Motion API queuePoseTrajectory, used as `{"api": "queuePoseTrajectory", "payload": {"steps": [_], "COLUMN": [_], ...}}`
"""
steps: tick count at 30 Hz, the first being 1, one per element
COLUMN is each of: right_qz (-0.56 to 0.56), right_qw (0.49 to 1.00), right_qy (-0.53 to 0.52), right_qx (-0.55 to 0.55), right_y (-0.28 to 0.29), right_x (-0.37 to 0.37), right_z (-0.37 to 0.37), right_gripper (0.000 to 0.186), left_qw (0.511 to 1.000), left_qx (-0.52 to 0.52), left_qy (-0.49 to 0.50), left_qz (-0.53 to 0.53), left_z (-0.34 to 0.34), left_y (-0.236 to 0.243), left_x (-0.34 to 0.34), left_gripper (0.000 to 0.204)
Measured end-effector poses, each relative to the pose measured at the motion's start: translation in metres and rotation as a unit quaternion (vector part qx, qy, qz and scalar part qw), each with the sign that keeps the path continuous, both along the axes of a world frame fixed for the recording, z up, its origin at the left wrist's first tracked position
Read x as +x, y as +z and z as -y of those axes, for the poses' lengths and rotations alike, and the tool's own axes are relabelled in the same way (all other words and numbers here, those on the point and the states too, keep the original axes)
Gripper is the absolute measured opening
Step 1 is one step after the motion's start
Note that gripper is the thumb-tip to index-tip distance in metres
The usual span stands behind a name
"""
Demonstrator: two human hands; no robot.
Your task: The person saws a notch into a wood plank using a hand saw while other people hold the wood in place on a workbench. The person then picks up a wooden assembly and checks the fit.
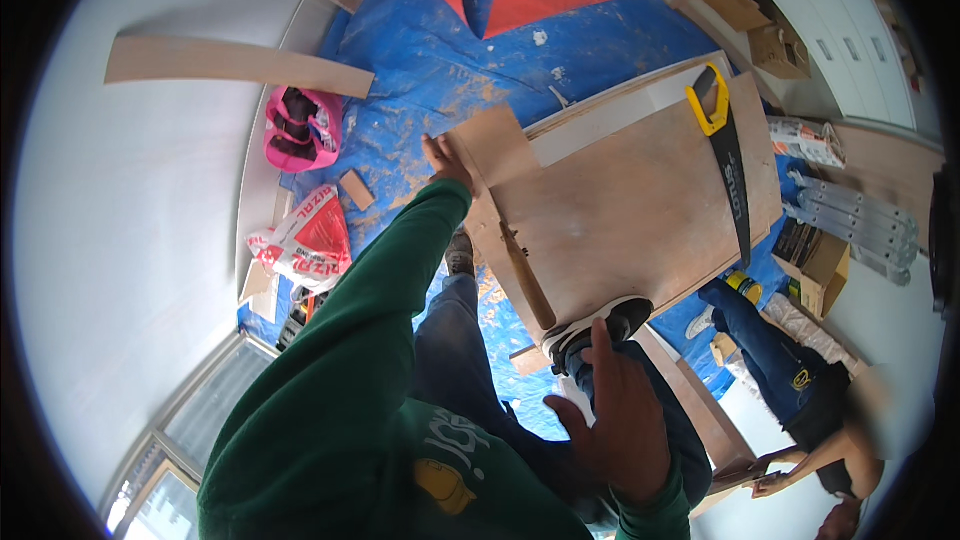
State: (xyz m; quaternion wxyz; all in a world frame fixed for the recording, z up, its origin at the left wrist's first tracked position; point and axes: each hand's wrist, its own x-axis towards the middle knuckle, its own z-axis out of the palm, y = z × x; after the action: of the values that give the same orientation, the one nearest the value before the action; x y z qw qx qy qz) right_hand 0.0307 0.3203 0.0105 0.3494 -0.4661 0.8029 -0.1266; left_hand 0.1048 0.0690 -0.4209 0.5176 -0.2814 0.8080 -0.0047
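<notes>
My left hand (448, 162) rests at the left edge of a small plywood piece (495, 145), its visible fingers stretched out along the edge. This piece lies on a large plywood panel (620, 210). My right hand (625, 430) hovers in front of me, holding nothing, with thumb and fingers apart. Beyond it, my dark shoe (605, 328) rests on the panel's near edge. A tool with a wooden handle (530, 285) lies by the panel's left edge; its kind is unclear. On the right side of the panel lies a handsaw (733, 165) with a yellow handle and black blade.
Blue sheeting (400, 50) with sawdust covers the floor. Left are a pink bag (325, 145), a red-and-white sack (315, 240) and a long board (235, 62). Right are a folded ladder (855, 215), a cardboard box (825, 275) and another person (800, 380) holding a board.
</notes>
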Motion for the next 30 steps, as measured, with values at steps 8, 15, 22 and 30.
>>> {"api": "queuePoseTrajectory", "payload": {"steps": [8, 15, 22, 30], "right_qz": [0.006, 0.032, -0.046, -0.15], "right_qw": [0.994, 0.996, 0.998, 0.986], "right_qy": [0.085, 0.011, -0.037, -0.006], "right_qx": [0.075, 0.082, -0.034, -0.07], "right_y": [-0.095, -0.156, -0.16, -0.135], "right_x": [0.004, 0.047, 0.025, 0.054], "right_z": [-0.01, 0.022, 0.058, 0.007], "right_gripper": [0.102, 0.089, 0.073, 0.068], "left_qw": [0.854, 0.919, 0.906, 0.883], "left_qx": [0.007, -0.135, -0.095, 0.002], "left_qy": [0.456, 0.288, 0.315, 0.367], "left_qz": [-0.25, -0.235, -0.265, -0.293], "left_z": [-0.02, -0.025, -0.017, -0.012], "left_y": [0.01, -0.01, 0.009, 0.024], "left_x": [-0.014, 0.025, 0.029, 0.032], "left_gripper": [0.073, 0.071, 0.081, 0.079]}}
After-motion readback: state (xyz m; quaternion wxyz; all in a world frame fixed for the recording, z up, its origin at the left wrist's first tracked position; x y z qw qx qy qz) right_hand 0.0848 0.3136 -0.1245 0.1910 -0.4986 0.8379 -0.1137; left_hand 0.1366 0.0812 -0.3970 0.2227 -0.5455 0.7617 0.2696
